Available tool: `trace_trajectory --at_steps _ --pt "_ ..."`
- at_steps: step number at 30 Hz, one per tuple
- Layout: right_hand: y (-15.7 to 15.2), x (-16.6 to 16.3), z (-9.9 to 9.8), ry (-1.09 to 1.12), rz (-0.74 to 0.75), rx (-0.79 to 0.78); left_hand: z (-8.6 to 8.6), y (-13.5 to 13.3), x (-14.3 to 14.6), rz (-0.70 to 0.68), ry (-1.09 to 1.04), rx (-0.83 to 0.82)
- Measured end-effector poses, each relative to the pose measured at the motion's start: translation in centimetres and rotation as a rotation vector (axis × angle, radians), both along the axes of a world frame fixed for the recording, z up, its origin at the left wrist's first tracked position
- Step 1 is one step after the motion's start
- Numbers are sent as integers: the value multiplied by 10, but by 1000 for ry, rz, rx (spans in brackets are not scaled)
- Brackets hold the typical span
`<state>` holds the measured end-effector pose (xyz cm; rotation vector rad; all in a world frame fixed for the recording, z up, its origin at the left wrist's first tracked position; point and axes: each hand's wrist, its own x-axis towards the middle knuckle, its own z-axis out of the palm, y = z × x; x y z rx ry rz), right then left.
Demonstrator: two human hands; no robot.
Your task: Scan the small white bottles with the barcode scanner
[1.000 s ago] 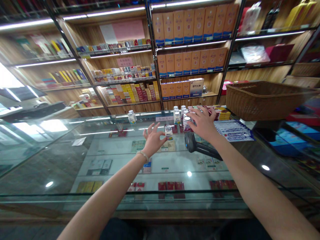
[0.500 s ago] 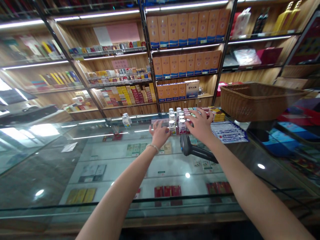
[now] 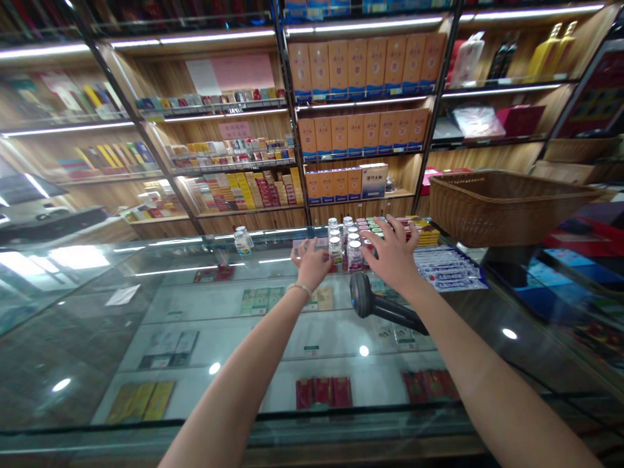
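Observation:
Small white-capped bottles (image 3: pixel 355 256) stand in two rows on the glass counter, between my two hands. My left hand (image 3: pixel 312 265) is at the left of the rows, fingers apart, its thumb close to the front left bottle (image 3: pixel 335 250); whether it touches I cannot tell. On the other side my right hand (image 3: pixel 391 255) is spread, thumb and fingertips at the right row's edge, partly hiding small coloured packs (image 3: pixel 375 225) behind it. A black handheld scanner (image 3: pixel 361 296) lies on the glass just in front of the bottles, below my right hand.
Two more white bottles (image 3: pixel 242 240) stand apart to the left. Blue-and-white sachets (image 3: pixel 446 266) lie to the right, below a wicker basket (image 3: pixel 507 208). Boxed goods show under the glass counter (image 3: pixel 273 364). Shelves with orange boxes (image 3: pixel 358 68) line the wall behind.
The view has tilted up slightly, so things sit a little lower in the picture. Both hands keep nearly the same place and pose beside the bottles.

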<state>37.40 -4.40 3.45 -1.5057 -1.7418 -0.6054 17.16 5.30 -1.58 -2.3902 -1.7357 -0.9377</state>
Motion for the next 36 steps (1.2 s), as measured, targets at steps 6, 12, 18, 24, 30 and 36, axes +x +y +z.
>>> trace_trajectory --at_steps 6,12,18,24,30,36 --pt "-2 -2 2 4 -7 5 1 3 2 15 0 -16" --pt "-1 -1 2 -3 -10 15 0 3 2 6 -1 -2" --pt "-1 -2 3 -13 -26 23 0 1 2 31 35 -35" --pt "-1 -2 4 -19 -28 26 2 -2 2 72 76 -58" --pt "0 -2 3 -33 -43 30 9 -11 2 133 99 -68" --pt "-2 -4 0 -60 -24 51 9 -22 -26 152 227 -72"
